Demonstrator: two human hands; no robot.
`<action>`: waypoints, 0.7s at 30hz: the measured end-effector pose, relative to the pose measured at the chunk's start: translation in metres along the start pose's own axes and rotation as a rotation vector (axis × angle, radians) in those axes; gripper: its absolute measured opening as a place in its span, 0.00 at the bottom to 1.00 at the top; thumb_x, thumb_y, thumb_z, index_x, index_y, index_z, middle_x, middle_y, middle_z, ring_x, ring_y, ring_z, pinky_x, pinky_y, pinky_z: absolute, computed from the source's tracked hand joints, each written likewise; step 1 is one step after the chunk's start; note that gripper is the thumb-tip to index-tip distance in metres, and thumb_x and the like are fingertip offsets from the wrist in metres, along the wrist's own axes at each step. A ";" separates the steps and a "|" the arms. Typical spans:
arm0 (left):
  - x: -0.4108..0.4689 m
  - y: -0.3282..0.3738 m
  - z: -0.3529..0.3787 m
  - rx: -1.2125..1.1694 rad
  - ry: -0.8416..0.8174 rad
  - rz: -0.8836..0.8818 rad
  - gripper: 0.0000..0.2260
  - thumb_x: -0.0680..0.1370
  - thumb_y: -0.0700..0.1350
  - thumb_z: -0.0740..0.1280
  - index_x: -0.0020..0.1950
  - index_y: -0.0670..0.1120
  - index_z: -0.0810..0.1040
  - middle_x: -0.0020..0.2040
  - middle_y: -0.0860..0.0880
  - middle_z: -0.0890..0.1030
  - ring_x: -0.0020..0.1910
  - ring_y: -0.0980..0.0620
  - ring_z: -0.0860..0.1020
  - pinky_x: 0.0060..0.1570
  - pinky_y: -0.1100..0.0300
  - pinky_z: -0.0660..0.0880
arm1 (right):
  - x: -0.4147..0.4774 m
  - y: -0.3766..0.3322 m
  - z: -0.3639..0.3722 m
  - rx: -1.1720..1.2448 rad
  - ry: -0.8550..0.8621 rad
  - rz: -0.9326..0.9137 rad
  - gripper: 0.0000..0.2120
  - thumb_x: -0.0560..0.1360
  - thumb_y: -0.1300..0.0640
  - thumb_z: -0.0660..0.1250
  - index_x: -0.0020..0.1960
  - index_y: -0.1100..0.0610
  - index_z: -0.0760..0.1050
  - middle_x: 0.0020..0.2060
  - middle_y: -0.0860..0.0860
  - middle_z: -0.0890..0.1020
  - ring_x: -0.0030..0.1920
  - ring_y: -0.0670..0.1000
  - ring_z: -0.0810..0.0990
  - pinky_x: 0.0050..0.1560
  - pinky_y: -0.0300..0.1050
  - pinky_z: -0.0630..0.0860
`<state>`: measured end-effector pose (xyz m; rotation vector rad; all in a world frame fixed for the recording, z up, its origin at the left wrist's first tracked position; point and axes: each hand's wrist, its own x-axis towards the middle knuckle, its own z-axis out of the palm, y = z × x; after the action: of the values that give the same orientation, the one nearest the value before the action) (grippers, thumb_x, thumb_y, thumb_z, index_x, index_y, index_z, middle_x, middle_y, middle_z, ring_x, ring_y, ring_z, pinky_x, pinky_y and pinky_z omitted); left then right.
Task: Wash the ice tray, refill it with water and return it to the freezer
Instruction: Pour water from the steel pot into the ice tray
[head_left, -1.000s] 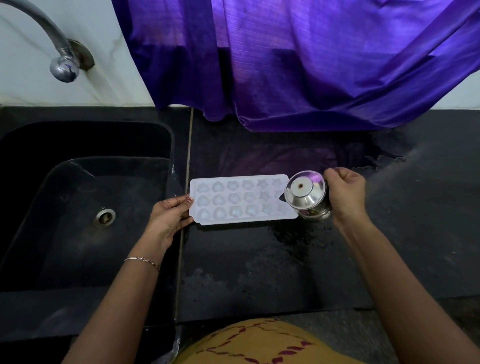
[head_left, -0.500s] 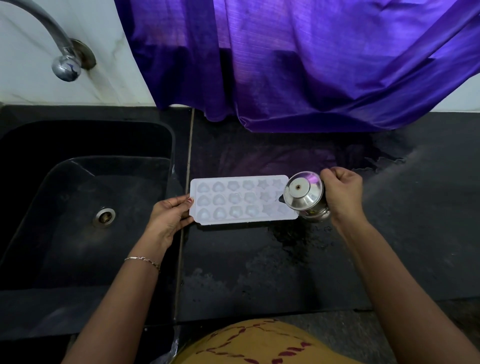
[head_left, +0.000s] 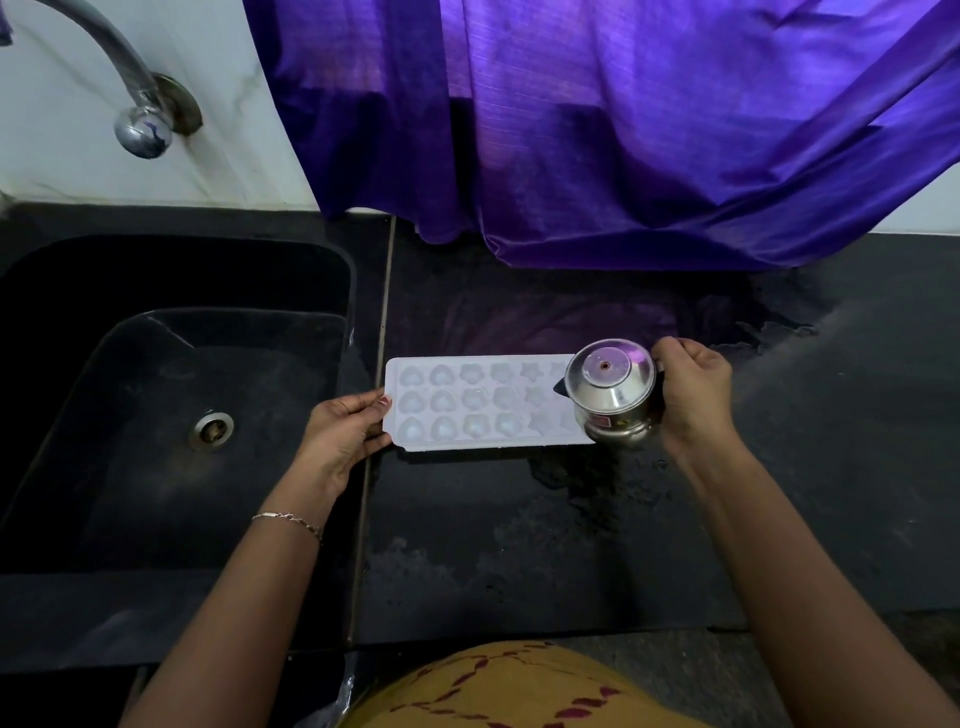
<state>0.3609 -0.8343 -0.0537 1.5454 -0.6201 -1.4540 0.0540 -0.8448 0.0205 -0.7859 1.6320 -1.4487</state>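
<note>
Ice tray (head_left: 467, 410): unmoved; refill likely under way.
Left hand (head_left: 340, 436): pinches its left edge.
Right hand (head_left: 693, 395): grips steel jug (head_left: 613, 395), still tipped over right-end cells.

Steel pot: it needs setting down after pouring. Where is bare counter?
Bare counter lies right of the right hand, and in the wide strip between the ice tray and the near edge, partly wet. Crowded: the tray's ends, with the left hand and steel pot.
</note>
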 end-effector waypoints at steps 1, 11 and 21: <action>0.000 0.000 0.000 -0.003 0.003 0.001 0.06 0.78 0.38 0.68 0.54 0.43 0.80 0.34 0.54 0.85 0.31 0.61 0.82 0.30 0.68 0.77 | -0.001 0.000 0.002 -0.005 -0.012 -0.002 0.17 0.71 0.65 0.61 0.28 0.52 0.61 0.23 0.48 0.63 0.25 0.47 0.60 0.27 0.41 0.59; -0.002 0.000 0.000 -0.014 0.015 0.007 0.04 0.78 0.39 0.68 0.51 0.44 0.81 0.35 0.53 0.85 0.33 0.60 0.82 0.30 0.68 0.77 | -0.005 -0.005 0.020 -0.152 -0.114 -0.121 0.17 0.72 0.65 0.63 0.28 0.55 0.62 0.24 0.51 0.63 0.25 0.46 0.61 0.27 0.39 0.61; 0.001 -0.001 -0.002 -0.001 0.009 0.008 0.05 0.78 0.40 0.68 0.53 0.44 0.81 0.43 0.49 0.84 0.37 0.58 0.82 0.34 0.66 0.78 | -0.005 -0.006 0.025 -0.200 -0.140 -0.184 0.18 0.71 0.65 0.63 0.27 0.54 0.60 0.24 0.51 0.61 0.27 0.48 0.59 0.28 0.42 0.60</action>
<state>0.3622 -0.8338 -0.0555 1.5468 -0.6193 -1.4402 0.0780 -0.8535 0.0264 -1.1517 1.6478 -1.3339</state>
